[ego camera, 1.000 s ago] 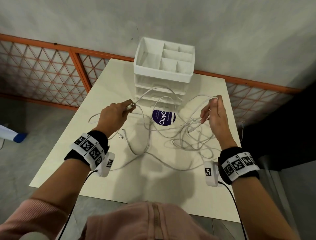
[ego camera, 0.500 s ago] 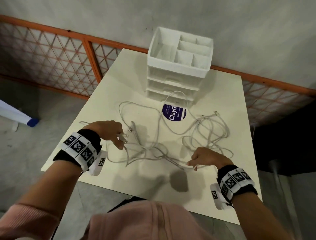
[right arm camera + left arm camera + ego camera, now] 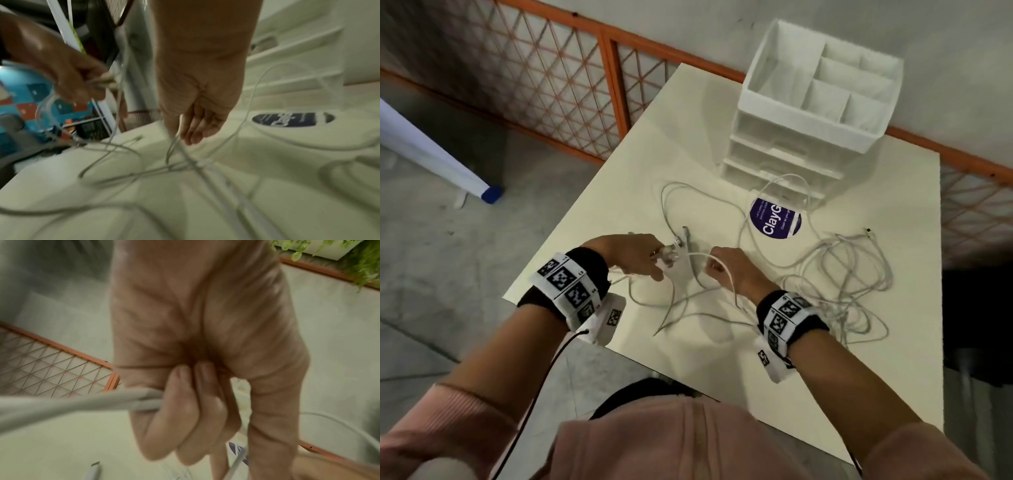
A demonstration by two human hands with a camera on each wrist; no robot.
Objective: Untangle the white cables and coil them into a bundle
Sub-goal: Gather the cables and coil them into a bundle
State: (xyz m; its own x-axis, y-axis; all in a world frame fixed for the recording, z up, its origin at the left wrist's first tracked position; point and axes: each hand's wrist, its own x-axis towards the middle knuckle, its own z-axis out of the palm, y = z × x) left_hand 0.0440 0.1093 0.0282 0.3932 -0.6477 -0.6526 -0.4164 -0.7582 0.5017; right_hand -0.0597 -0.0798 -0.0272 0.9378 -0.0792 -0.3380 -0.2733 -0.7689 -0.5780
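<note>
thin white cables (image 3: 835, 274), tangled: loose loops spread across our cream square table (image 3: 722, 370). our left hand (image 3: 633, 255) curls tight round several strands and plug ends. our right hand (image 3: 736, 270) just beside it, fingers loosely bent, 1 strand running over it; whether it grips, we cannot tell. white plastic drawer organiser (image 3: 811, 113) behind; round purple sticker (image 3: 775, 219) before it.

A white drawer organizer (image 3: 815, 113) stands behind a purple sticker (image 3: 774, 219) on the table (image 3: 722, 359).

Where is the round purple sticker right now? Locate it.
In the head view the purple sticker lies flat on the table, just in front of the white drawer organizer, beyond the right hand.
</note>
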